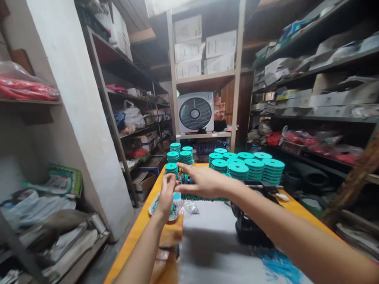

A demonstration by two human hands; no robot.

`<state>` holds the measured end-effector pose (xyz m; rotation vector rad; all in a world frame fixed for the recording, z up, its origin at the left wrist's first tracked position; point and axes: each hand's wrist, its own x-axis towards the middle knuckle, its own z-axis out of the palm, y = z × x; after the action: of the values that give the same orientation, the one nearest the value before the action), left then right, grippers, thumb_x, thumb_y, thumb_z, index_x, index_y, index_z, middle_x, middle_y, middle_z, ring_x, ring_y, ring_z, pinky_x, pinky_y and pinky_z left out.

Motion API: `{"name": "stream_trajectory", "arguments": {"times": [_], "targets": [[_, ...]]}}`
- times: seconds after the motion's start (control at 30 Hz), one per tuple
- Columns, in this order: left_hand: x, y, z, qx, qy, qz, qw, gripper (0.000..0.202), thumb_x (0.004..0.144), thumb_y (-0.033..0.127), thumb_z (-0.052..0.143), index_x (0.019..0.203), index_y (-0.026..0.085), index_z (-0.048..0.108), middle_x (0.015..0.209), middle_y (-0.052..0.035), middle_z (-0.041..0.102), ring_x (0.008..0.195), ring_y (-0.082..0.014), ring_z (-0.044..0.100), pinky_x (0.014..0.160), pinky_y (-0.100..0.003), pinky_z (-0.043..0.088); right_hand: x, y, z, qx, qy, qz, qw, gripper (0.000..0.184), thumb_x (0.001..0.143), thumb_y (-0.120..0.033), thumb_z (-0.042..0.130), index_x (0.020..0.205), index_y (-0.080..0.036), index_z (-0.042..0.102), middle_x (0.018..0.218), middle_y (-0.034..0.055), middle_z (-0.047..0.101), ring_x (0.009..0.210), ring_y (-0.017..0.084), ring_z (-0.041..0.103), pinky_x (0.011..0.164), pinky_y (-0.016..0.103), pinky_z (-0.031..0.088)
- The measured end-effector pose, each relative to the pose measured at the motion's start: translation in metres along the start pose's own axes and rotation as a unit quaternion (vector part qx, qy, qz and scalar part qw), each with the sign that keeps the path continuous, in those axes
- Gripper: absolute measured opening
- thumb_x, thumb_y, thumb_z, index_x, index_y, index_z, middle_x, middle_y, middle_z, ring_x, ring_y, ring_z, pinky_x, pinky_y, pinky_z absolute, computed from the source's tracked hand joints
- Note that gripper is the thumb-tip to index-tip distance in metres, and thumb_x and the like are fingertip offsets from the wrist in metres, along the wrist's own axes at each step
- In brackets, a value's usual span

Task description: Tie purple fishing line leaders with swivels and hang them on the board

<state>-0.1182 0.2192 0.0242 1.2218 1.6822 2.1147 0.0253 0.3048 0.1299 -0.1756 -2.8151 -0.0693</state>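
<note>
Both of my hands meet over the far left part of the orange table (137,239). My left hand (167,194) has its fingertips pinched together, and what they hold is too small to make out. My right hand (206,180) comes across from the right with index finger and thumb stretched out and apart, reaching close to the left fingertips. Between and behind the hands is a row of teal spools, partly hidden, with a dark purplish part (185,178) among them. A stack of teal spools (171,167) stands just behind my left fingers. Below the hands sits a small tray (152,206) with teal pieces.
More stacks of teal spools (255,166) stand at the back right. A black machine (250,227) is under my right forearm. White sheeting (209,257) covers the table's middle, with blue strands (281,265) at the near right. Shelves flank both sides; a box fan (195,113) faces me.
</note>
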Motion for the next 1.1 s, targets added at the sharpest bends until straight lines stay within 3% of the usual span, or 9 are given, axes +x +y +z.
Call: {"name": "stream_trajectory", "arguments": {"times": [0.1,0.23,0.33,0.47,0.57,0.67,0.77,0.93,1.1], "targets": [[0.005,0.006,0.007,0.006,-0.004,0.006,1.000,0.026,0.095,0.036,0.058,0.109,0.015,0.059,0.097,-0.0041,0.062,0.081,-0.0162,0.061,0.074,-0.035,0.053,-0.009,0.013,-0.006,-0.028,-0.013,0.051,0.998,0.069,0.099,-0.063,0.029,0.144,-0.013,0.048,0.131,0.0169,0.064,0.121,0.034,0.060,0.100,0.043,0.042],[0.002,0.006,0.014,0.003,-0.012,0.021,1.000,0.026,0.096,0.030,0.054,0.118,0.017,0.056,0.103,-0.0046,0.061,0.086,-0.0176,0.061,0.080,-0.038,0.052,-0.019,0.033,0.001,-0.057,-0.056,0.137,0.987,0.070,0.100,-0.064,0.017,0.129,-0.021,0.063,0.120,0.0156,0.070,0.106,0.038,0.067,0.082,0.048,0.049],[0.003,0.008,0.013,0.009,-0.011,0.006,1.000,0.020,0.097,0.025,0.053,0.115,0.017,0.052,0.105,-0.0045,0.057,0.088,-0.0172,0.059,0.081,-0.037,0.050,-0.021,0.039,0.009,-0.079,-0.062,0.171,0.980,0.078,0.096,-0.071,0.010,0.132,-0.024,0.062,0.121,0.0138,0.069,0.108,0.039,0.065,0.080,0.047,0.048],[0.011,0.015,0.014,0.021,-0.031,-0.017,0.999,0.004,0.100,0.019,0.045,0.100,0.017,0.048,0.090,0.0004,0.050,0.080,-0.0118,0.056,0.088,-0.033,0.046,-0.020,0.037,0.011,-0.105,-0.063,0.185,0.975,0.077,0.097,-0.069,0.011,0.136,-0.023,0.058,0.124,0.0151,0.068,0.112,0.040,0.063,0.080,0.046,0.046],[0.011,0.017,0.017,0.018,-0.041,-0.002,0.999,0.018,0.098,0.005,0.039,0.103,0.021,0.044,0.086,0.0028,0.044,0.079,-0.0096,0.052,0.091,-0.028,0.043,-0.019,0.036,0.011,-0.123,-0.063,0.191,0.972,0.071,0.099,-0.067,0.016,0.138,-0.024,0.056,0.127,0.0155,0.066,0.115,0.041,0.061,0.080,0.046,0.045],[0.009,0.016,0.018,0.013,-0.043,-0.005,0.999,0.016,0.100,0.009,0.037,0.109,0.022,0.039,0.090,0.0016,0.042,0.082,-0.0105,0.053,0.093,-0.032,0.044,-0.019,0.038,0.012,-0.135,-0.067,0.199,0.968,0.070,0.099,-0.067,0.018,0.141,-0.024,0.053,0.130,0.0166,0.064,0.118,0.042,0.059,0.081,0.047,0.044],[0.011,0.015,0.017,0.018,-0.042,-0.010,0.999,0.007,0.101,0.016,0.038,0.107,0.019,0.038,0.096,-0.0013,0.044,0.094,-0.0149,0.056,0.100,-0.040,0.039,-0.017,0.039,0.011,-0.142,-0.076,0.210,0.964,0.073,0.098,-0.068,0.016,0.143,-0.023,0.052,0.132,0.0175,0.063,0.121,0.042,0.058,0.078,0.044,0.042],[0.013,0.016,0.015,0.030,-0.070,0.041,0.996,0.027,0.095,0.000,0.035,0.112,0.021,0.040,0.094,0.0007,0.044,0.098,-0.0132,0.057,0.103,-0.035,0.038,-0.012,0.039,0.009,-0.159,-0.106,0.237,0.952,0.082,0.090,-0.072,0.013,0.146,-0.024,0.048,0.134,0.0183,0.061,0.122,0.041,0.056,0.071,0.043,0.039],[0.018,0.020,0.013,0.107,-0.078,0.029,0.991,0.009,0.099,0.009,0.037,0.104,0.015,0.042,0.103,-0.0054,0.050,0.118,-0.0220,0.054,0.108,-0.044,0.034,-0.008,0.053,0.016,-0.168,-0.080,0.221,0.958,0.117,0.066,-0.083,-0.007,0.141,-0.015,0.052,0.129,0.0196,0.063,0.117,0.042,0.057,0.067,0.046,0.040]]}}
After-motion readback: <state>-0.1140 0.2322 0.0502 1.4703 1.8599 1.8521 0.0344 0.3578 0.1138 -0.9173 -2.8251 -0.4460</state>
